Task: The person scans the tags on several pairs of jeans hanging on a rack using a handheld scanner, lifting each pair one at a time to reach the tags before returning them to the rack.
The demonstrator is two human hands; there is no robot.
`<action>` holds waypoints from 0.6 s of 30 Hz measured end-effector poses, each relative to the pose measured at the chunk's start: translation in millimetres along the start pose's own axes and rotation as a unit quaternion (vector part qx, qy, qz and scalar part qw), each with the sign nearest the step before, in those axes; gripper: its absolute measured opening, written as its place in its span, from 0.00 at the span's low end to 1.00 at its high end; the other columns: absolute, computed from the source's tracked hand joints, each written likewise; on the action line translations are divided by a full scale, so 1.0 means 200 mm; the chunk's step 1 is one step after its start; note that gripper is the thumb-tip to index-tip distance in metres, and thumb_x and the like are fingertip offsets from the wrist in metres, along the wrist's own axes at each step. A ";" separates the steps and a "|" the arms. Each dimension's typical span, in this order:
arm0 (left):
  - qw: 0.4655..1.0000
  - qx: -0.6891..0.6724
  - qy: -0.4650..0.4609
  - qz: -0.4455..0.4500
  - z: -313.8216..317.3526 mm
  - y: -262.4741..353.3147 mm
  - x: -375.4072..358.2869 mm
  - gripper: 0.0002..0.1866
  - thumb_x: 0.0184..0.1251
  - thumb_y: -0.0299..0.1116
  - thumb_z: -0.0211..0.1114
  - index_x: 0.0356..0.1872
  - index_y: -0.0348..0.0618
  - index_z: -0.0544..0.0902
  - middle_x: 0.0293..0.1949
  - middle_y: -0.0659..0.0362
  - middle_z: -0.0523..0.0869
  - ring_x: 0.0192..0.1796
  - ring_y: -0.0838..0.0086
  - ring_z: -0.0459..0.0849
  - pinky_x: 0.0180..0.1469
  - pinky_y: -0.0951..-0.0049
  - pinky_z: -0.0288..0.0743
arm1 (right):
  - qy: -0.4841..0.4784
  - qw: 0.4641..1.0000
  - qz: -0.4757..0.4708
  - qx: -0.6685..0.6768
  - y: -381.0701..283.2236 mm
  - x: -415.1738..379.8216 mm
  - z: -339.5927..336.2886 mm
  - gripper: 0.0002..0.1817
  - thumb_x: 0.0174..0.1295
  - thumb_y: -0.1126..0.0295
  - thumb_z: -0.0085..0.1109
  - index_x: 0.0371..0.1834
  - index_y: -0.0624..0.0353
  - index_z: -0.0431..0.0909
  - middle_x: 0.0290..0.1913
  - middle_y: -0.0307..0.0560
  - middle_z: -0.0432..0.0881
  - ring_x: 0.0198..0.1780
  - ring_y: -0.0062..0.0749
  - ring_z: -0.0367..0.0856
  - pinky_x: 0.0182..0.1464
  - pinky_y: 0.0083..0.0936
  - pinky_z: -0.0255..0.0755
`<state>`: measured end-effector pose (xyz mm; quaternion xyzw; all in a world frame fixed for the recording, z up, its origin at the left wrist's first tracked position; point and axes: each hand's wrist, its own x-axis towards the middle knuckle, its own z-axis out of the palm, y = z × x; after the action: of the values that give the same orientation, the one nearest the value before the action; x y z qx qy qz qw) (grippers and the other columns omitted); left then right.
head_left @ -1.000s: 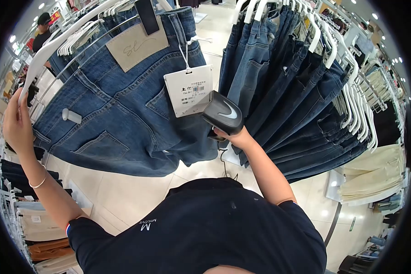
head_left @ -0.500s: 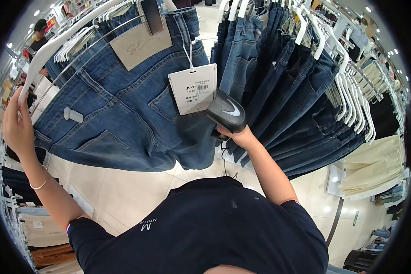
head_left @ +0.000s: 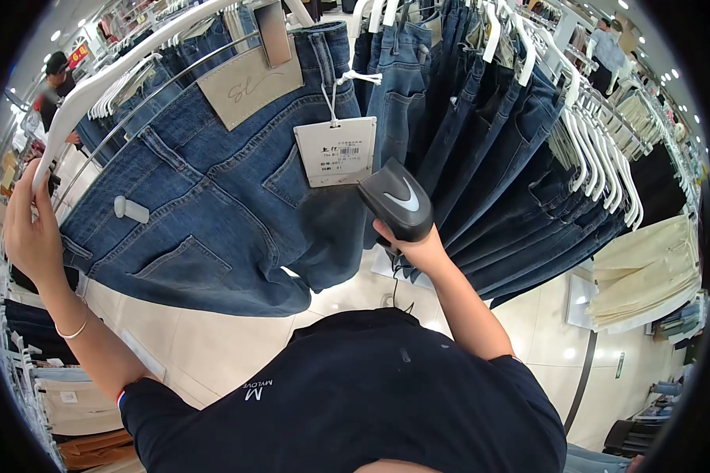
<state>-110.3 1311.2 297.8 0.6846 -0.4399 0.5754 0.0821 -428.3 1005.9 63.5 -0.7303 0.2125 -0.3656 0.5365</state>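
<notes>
My left hand [head_left: 35,236] is closed on the end of a white clothes hanger [head_left: 75,102]. From it hangs a pair of blue jeans [head_left: 205,189], back side toward me, with a beige leather patch [head_left: 251,87] at the waistband and a grey security tag [head_left: 132,210] on the fabric. A white price tag [head_left: 337,154] dangles on a white string, its printed face and barcode toward me. My right hand [head_left: 424,251] grips a black barcode scanner [head_left: 400,201], its head right at the price tag's lower right corner. A dark cable trails below.
More jeans [head_left: 481,150] on white hangers crowd the rack to the right. Cream trousers [head_left: 647,276] hang farther right, and folded clothes [head_left: 79,402] lie at lower left. A person [head_left: 55,87] stands at far left; tiled floor [head_left: 205,339] shows below.
The scanner has shifted slightly right and turned, covering less of the price tag. The tag and jeans have swung a little. My left hand stays on the hanger.
</notes>
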 end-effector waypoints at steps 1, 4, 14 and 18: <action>1.000 0.001 -0.002 0.000 0.00 0.01 0.00 0.10 0.63 0.30 0.62 0.45 0.46 0.84 0.37 0.60 0.86 0.34 0.74 0.84 0.35 0.77 0.76 | 0.014 1.000 -0.020 -0.018 -0.02 -0.02 0.01 0.20 0.52 0.69 0.69 0.46 0.63 0.75 0.37 0.40 0.82 0.37 0.23 0.78 0.44 0.21 0.71; 0.999 0.032 -0.018 -0.005 -0.02 0.03 -0.02 0.10 0.66 0.30 0.59 0.46 0.44 0.83 0.40 0.58 0.86 0.37 0.72 0.85 0.39 0.76 0.75 | -0.046 0.978 0.185 0.089 -0.11 -0.07 0.01 0.15 0.53 0.69 0.68 0.41 0.63 0.77 0.30 0.38 0.81 0.27 0.19 0.77 0.32 0.18 0.71; 0.999 0.025 -0.026 -0.009 -0.08 0.04 -0.04 0.11 0.65 0.28 0.59 0.47 0.44 0.82 0.41 0.57 0.85 0.41 0.70 0.84 0.42 0.74 0.75 | -0.045 0.981 0.174 0.066 -0.19 -0.16 0.05 0.09 0.57 0.73 0.63 0.37 0.62 0.75 0.27 0.37 0.78 0.25 0.17 0.74 0.29 0.17 0.71; 0.999 0.026 -0.035 -0.011 -0.11 0.07 -0.04 0.11 0.64 0.28 0.59 0.46 0.43 0.82 0.41 0.56 0.85 0.41 0.69 0.85 0.42 0.74 0.76 | -0.045 0.981 0.181 0.057 -0.20 -0.19 0.05 0.10 0.57 0.72 0.64 0.37 0.62 0.75 0.26 0.36 0.77 0.24 0.17 0.74 0.28 0.17 0.70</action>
<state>-135.4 1319.7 291.8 0.7107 -0.4203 0.5614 0.0553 -447.2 1051.8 87.5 -0.6637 0.2952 -0.2409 0.6437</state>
